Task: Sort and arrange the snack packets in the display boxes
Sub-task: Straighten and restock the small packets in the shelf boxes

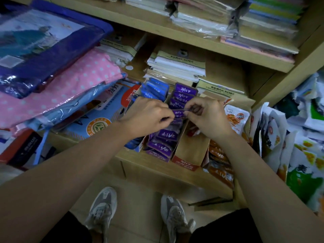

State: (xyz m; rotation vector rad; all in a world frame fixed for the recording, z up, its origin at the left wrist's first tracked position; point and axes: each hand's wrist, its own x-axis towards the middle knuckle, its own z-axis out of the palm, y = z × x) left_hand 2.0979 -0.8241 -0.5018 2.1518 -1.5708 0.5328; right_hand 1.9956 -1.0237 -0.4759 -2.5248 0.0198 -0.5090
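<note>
Several display boxes stand side by side on a low wooden shelf. The middle box point(175, 156) holds a row of purple snack packets point(167, 135). Left of it, a box holds blue packets point(154, 89). Right of it stands a brown cardboard box point(191, 151) with red packets deep inside, then orange packets point(220, 156). My left hand point(149, 114) and my right hand point(208, 116) hover over the purple row. Together they pinch one purple packet point(179, 113) by its two ends, the fingers of both curled.
Bagged bedding in pink, blue and purple point(57, 85) is piled at the left. Stacks of paper booklets point(177, 65) fill the shelf behind the boxes. Loose snack bags point(298, 155) crowd the right side. My shoes point(103, 206) stand on the tiled floor below.
</note>
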